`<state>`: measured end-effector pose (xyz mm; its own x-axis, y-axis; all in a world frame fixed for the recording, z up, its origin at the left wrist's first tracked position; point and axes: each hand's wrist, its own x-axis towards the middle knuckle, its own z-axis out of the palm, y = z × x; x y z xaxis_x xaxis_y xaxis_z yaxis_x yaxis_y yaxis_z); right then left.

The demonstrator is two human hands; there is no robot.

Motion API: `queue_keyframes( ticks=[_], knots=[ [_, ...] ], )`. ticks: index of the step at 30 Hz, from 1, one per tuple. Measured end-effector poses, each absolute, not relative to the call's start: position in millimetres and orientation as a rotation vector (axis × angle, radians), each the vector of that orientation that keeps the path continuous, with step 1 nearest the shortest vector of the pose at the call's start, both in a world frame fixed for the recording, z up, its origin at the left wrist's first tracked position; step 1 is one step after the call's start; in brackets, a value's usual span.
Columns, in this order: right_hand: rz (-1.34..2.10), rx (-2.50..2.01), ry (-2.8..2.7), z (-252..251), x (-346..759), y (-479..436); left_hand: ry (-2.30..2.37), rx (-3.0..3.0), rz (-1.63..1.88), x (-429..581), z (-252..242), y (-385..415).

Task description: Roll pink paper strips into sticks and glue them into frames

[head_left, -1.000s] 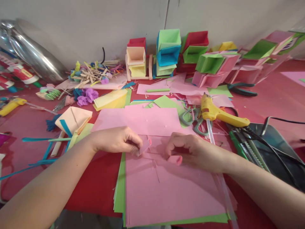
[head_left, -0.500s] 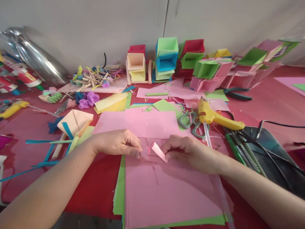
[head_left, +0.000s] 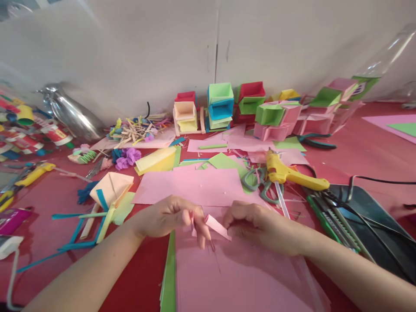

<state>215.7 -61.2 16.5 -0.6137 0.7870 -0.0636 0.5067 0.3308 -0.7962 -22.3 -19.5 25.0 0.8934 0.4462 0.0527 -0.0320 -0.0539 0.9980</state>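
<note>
My left hand [head_left: 178,220] pinches a small pink paper piece [head_left: 194,229] between thumb and fingers; the fingers cover most of it. A narrow pink paper strip [head_left: 218,227] with a curled end sits in my right hand [head_left: 258,223], between thumb and forefinger. Its curled end points at the left fingertips, very close to them; whether they touch I cannot tell. Both hands hover above a stack of pink sheets [head_left: 247,277], with green sheets [head_left: 168,273] showing at its left edge. A thin pink sliver [head_left: 212,245] shows just below the left fingers.
To the right lie a yellow glue gun [head_left: 289,173], grey-handled scissors [head_left: 255,180], a cutter knife [head_left: 334,223] and a dark tray [head_left: 373,216] with a cable across it. Folded paper boxes [head_left: 221,106] line the wall. A peach paper piece with blue strips [head_left: 112,188] lies left.
The view has tilted up. My left hand has moved closer to the strip, its fingers now curling over the small pink piece. My right hand keeps its hold on the strip.
</note>
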Motion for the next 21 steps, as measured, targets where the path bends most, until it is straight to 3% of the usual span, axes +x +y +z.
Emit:
queue_keyframes(
  ticks=[13, 21],
  knots=[
    [1.109, -1.129, -2.274, 27, 211, -67, 0.418, 1.345, 0.328, -5, 23, -43],
    [1.047, -1.096, -2.297, 23, 213, -65, 0.217, 1.336, 0.387, -2, 18, -45]
  ],
)
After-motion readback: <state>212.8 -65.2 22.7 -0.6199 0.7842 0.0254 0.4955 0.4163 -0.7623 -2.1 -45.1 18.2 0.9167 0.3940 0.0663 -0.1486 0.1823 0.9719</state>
